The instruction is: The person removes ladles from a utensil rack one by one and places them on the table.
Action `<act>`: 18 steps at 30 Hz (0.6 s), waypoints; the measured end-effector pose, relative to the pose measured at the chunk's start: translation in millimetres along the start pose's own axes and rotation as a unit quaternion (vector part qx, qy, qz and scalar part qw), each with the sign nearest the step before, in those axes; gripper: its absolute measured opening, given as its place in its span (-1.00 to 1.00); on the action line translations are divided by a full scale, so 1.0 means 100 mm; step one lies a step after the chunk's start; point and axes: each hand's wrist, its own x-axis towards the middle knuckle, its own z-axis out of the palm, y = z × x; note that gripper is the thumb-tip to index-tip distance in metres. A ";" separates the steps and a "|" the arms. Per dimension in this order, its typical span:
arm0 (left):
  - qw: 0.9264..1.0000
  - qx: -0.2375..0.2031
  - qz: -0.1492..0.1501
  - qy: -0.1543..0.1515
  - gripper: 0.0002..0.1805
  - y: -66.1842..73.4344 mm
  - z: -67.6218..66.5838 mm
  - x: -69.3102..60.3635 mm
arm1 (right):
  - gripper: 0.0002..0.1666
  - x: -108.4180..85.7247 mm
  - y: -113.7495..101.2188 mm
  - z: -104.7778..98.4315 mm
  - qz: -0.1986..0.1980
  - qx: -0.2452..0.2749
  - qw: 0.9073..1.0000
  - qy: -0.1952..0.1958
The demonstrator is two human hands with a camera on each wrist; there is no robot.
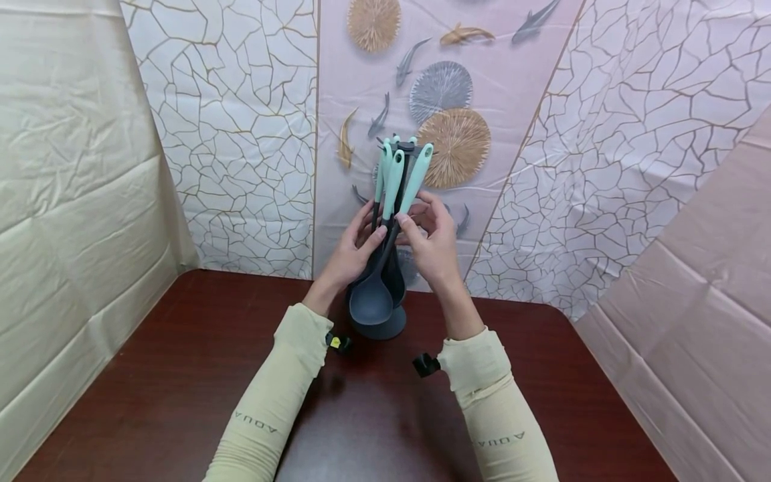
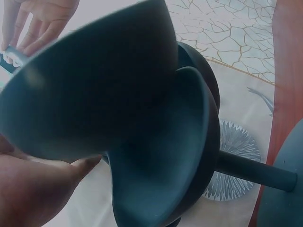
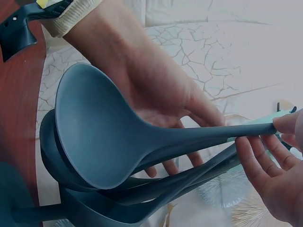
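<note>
Mint-handled, dark grey kitchen utensils cluster on a stand, its round base [image 1: 390, 327] on the table. Frontmost is a ladle [image 1: 371, 301], slanting with its bowl low and its handle up to the right. My right hand [image 1: 435, 244] pinches the ladle between thumb and fingers where the handle meets the dark shaft. From the other side my left hand [image 1: 348, 256] holds the bunch of shafts, thumb in front and fingers behind, as the right wrist view shows. Another deep-bowled utensil [image 2: 165, 146] hangs behind the ladle. The utensils at the back are mostly hidden.
The dark red-brown table [image 1: 181, 375] reaches back to a patterned cloth backdrop [image 1: 229, 134] close behind the stand. Plain cloth walls rise at the left [image 1: 78, 201] and the right [image 1: 693, 281].
</note>
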 end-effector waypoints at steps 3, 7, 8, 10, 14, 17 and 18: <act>1.000 0.005 -0.003 0.005 -0.26 -0.12 -0.02 0.04 | -0.47 -0.01 -0.04 -0.01 -0.021 -0.009 1.000 0.002; 1.000 0.011 0.005 0.007 -0.27 -0.19 -0.04 0.06 | -0.48 -0.02 -0.09 -0.03 -0.051 -0.018 0.999 0.004; 1.000 0.013 0.007 0.006 -0.27 -0.19 -0.04 0.05 | -0.48 -0.04 -0.09 -0.04 -0.055 -0.021 0.998 0.005; 1.000 0.011 0.012 0.005 -0.28 -0.20 -0.04 0.05 | -0.48 -0.07 -0.09 -0.07 -0.058 -0.024 0.998 0.006; 1.000 0.011 0.017 0.005 -0.29 -0.20 -0.03 0.04 | -0.46 -0.16 -0.09 -0.14 -0.054 -0.023 0.998 0.015; 1.000 0.013 0.015 0.009 -0.28 -0.19 -0.03 0.05 | -0.44 -0.22 -0.09 -0.20 -0.057 -0.023 0.998 0.028; 1.000 0.014 0.014 0.010 -0.28 -0.19 -0.02 0.05 | -0.45 -0.23 -0.09 -0.22 -0.060 -0.024 0.997 0.032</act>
